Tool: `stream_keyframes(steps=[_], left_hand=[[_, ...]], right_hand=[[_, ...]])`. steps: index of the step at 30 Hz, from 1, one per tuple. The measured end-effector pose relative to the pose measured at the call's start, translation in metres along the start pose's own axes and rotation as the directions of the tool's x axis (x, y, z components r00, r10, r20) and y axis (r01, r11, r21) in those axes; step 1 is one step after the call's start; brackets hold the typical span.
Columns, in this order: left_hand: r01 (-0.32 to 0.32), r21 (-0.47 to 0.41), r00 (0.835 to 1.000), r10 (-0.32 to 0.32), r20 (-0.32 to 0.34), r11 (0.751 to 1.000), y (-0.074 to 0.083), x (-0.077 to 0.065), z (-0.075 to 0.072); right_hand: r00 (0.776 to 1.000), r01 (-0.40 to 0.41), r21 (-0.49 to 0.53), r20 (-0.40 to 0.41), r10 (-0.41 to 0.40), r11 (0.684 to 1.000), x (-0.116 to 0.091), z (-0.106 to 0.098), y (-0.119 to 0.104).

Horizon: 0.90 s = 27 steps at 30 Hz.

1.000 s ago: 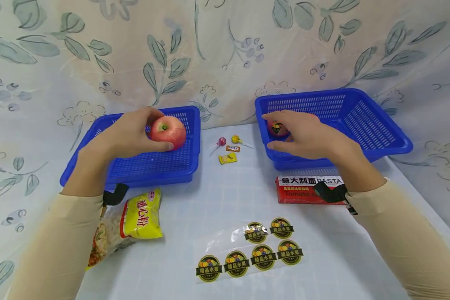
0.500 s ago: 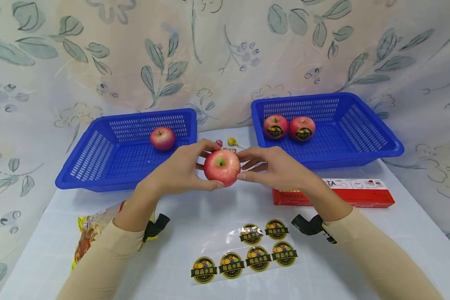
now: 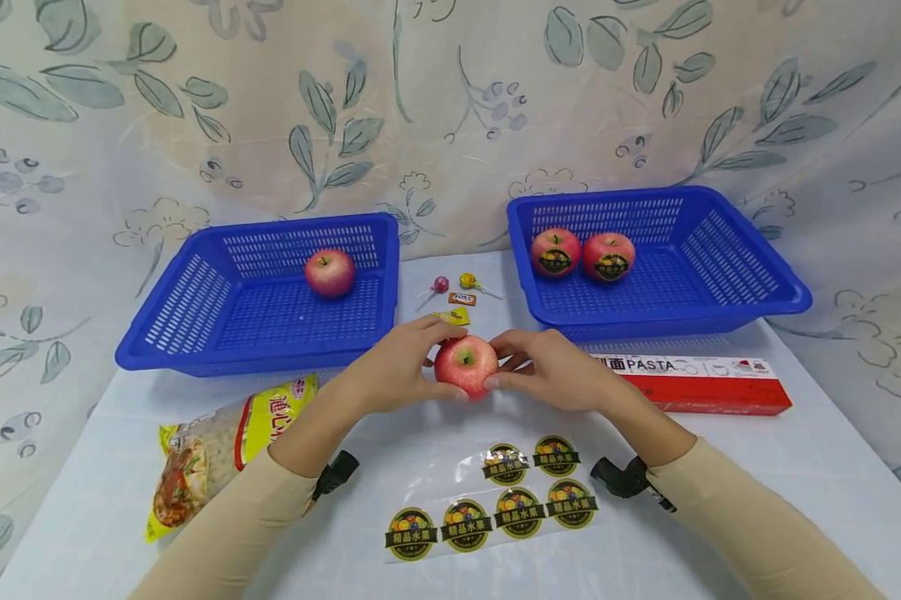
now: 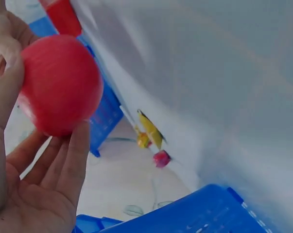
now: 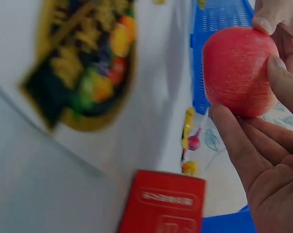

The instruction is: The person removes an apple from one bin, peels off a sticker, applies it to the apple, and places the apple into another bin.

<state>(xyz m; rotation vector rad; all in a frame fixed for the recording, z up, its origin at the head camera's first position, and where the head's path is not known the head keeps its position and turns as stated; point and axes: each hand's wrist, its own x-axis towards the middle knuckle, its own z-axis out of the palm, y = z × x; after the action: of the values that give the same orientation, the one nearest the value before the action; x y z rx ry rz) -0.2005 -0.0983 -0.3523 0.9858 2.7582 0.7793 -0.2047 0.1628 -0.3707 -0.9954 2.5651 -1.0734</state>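
Both hands lowered the apple [image 3: 465,367] tableward.

Bright even head view, soft shadows, both wrist views dim, motion-blurred, perhaps out of focus

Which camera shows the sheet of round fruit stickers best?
The head view: the clear sheet of round black-and-gold fruit stickers lies whole on the table, six stickers showing. The right wrist view catches one blurred sticker; the left wrist view shows none.
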Motion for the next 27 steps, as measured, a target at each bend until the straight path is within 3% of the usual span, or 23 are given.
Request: stream_keyframes(steps=[4, 12, 15, 17, 20, 23, 25, 27], left_hand=[[-0.003, 0.024, 0.999, 0.002, 0.032, 1.0, -0.004, -0.001, 0.009], [-0.006, 0.004, 1.0, 0.006, 0.003, 1.0, -0.01, -0.005, 0.021], [0.014, 0.005, 1.0, -0.014, 0.001, 1.0, -0.008, -0.007, 0.023], [0.064, 0.023, 0.998, -0.064, 0.01, 0.998, -0.007, -0.012, 0.023], [0.187, 0.087, 0.981, -0.191, 0.042, 0.978, -0.004, -0.022, 0.023], [0.258, 0.144, 0.956, -0.274, 0.106, 0.955, 0.002, -0.033, 0.024], [0.236, 0.151, 0.953, -0.259, 0.159, 0.96, 0.007, -0.038, 0.027], [0.179, 0.128, 0.956, -0.203, 0.212, 0.975, 0.012, -0.041, 0.03]], right_hand=[[0.999, -0.019, 0.018, 0.035, 0.019, 1.0, 0.0, 0.007, 0.006], [0.996, -0.062, -0.017, 0.07, 0.063, 0.998, 0.001, 0.009, 0.014], [0.996, -0.064, -0.043, 0.066, 0.067, 0.997, -0.002, 0.008, 0.015], [0.996, -0.069, -0.052, 0.054, 0.072, 0.996, -0.005, 0.009, 0.015], [0.997, -0.068, -0.06, 0.024, 0.069, 0.996, -0.012, 0.009, 0.013], [0.998, -0.055, -0.076, 0.0, 0.055, 0.996, -0.022, 0.008, 0.009], [0.999, -0.045, -0.084, 0.006, 0.045, 0.995, -0.029, 0.007, 0.005], [0.999, -0.037, -0.097, 0.03, 0.04, 0.995, -0.036, 0.007, 0.001]])
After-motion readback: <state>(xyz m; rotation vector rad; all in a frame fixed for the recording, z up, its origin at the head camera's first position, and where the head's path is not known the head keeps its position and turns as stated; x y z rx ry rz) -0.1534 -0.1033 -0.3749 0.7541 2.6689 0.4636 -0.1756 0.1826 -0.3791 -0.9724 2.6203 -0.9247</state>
